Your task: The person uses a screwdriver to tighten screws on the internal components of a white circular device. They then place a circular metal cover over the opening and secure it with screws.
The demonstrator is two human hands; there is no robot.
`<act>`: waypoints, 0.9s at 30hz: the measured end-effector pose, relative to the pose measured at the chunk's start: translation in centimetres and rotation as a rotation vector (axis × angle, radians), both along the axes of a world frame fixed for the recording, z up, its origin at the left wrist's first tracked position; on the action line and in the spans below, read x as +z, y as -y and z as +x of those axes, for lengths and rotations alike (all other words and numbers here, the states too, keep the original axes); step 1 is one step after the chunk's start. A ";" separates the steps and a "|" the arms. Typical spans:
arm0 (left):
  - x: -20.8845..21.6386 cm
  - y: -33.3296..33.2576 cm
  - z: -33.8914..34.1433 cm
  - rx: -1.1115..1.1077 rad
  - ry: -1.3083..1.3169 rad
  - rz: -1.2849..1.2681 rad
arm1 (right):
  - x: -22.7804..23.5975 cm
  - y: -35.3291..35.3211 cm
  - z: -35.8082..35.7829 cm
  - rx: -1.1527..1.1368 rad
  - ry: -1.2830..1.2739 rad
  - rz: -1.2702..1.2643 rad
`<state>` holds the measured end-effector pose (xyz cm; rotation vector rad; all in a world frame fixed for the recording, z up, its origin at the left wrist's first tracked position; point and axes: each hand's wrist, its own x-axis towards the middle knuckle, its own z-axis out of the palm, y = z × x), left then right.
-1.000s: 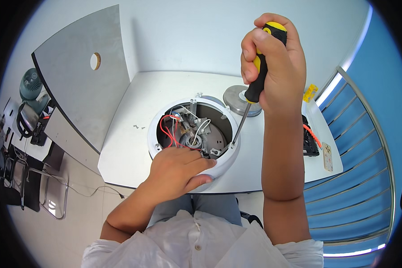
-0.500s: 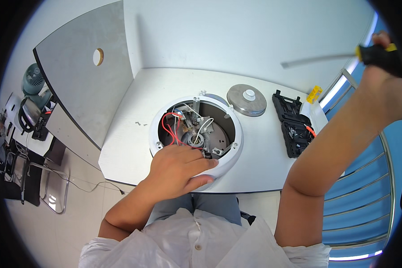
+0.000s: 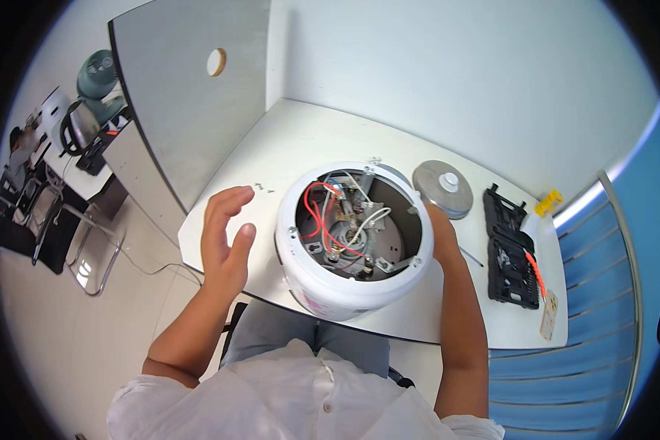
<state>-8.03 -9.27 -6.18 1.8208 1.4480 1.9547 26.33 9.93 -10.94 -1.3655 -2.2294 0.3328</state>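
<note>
An upturned white rice cooker (image 3: 348,290) stands near the table's front edge, its open underside facing up. Inside its round rim lie red wires (image 3: 317,213), white wires (image 3: 374,220) and metal parts around a central ring. To the left of the cooker, my left hand (image 3: 226,238) is held in the air, fingers apart, with nothing in it. My right hand (image 3: 440,229) is against the cooker's right side; its fingers are hidden behind the wall. A thin screwdriver shaft (image 3: 472,256) sticks out past my right forearm, its handle hidden.
Behind the cooker on the right lies a round metal cover (image 3: 440,192) with a white knob. An open black tool case (image 3: 511,253) holds small bits, with an orange-handled tool (image 3: 535,273) by it. Several small screws (image 3: 262,188) lie at left. A grey partition (image 3: 191,88) borders the table.
My right hand has come down from the upper right, where it held a screwdriver up, to the cooker's side. The left hand has let go of the rim and moved left. The view has shifted.
</note>
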 end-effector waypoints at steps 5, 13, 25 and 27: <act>-2.5 -2.1 -1.5 -0.059 0.261 -0.279 | 0.3 1.9 -1.4 -0.054 0.086 -0.055; -4.6 -10.3 -2.2 -0.382 0.425 -0.298 | -0.1 -0.2 1.1 0.001 0.129 0.045; -9.1 -12.3 -0.8 -0.198 0.457 -0.473 | 0.4 -7.7 -1.7 -0.198 0.292 -0.118; -9.1 -12.6 -1.3 -0.132 0.169 -0.381 | 0.0 -7.9 -2.5 -0.225 0.365 -0.140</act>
